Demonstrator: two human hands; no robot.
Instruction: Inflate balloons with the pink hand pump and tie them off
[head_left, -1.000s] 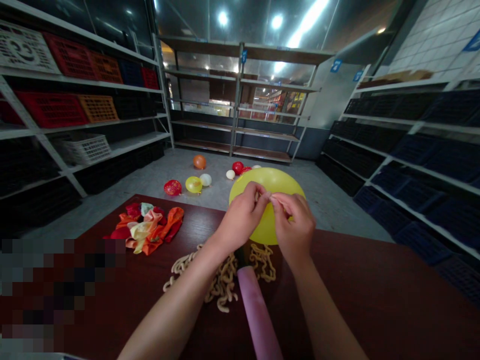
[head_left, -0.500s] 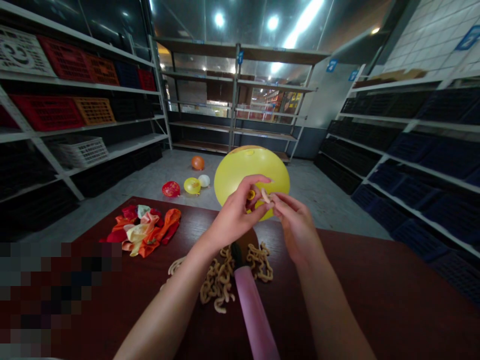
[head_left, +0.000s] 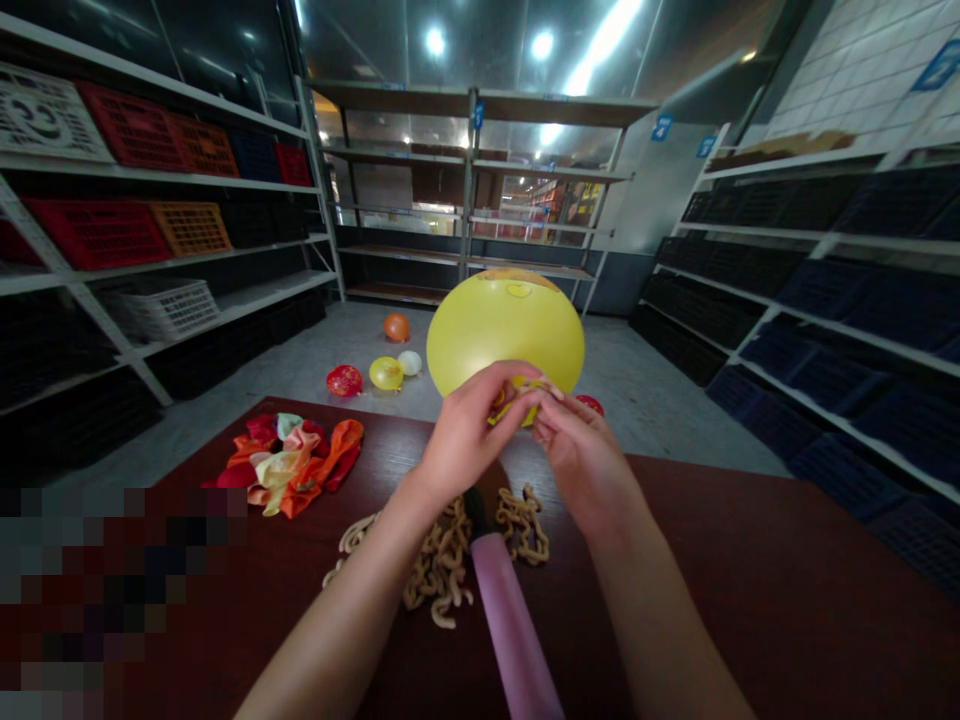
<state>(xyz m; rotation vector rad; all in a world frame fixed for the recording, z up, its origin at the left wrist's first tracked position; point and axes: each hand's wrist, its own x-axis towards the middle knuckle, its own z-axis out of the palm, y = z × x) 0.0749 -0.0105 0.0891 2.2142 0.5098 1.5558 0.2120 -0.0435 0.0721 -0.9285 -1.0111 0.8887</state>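
A large inflated yellow balloon (head_left: 506, 335) is in front of me, beyond the table's far edge. My left hand (head_left: 476, 420) is closed at its near end, with a yellow bit of the neck (head_left: 498, 398) curled among the fingers. My right hand (head_left: 581, 445) pinches at the same spot, its fingertips touching those of my left hand; the neck is mostly hidden there. Below my hands lie tan, cord-like loops (head_left: 439, 565) and a pink tube with a black tip (head_left: 511, 625), which looks like a balloon pump.
Uninflated red, orange and cream balloons (head_left: 292, 465) are heaped on the left of the dark red table (head_left: 720, 580). On the floor beyond lie small inflated balloons: orange (head_left: 397, 327), red (head_left: 344, 380), yellow (head_left: 385, 374) and white (head_left: 409, 363). Shelves with crates (head_left: 112, 235) line the sides.
My hands have drawn closer, and their fingertips now meet at the balloon's neck. The yellow balloon has tilted up slightly. Part of a red balloon now shows right of it.
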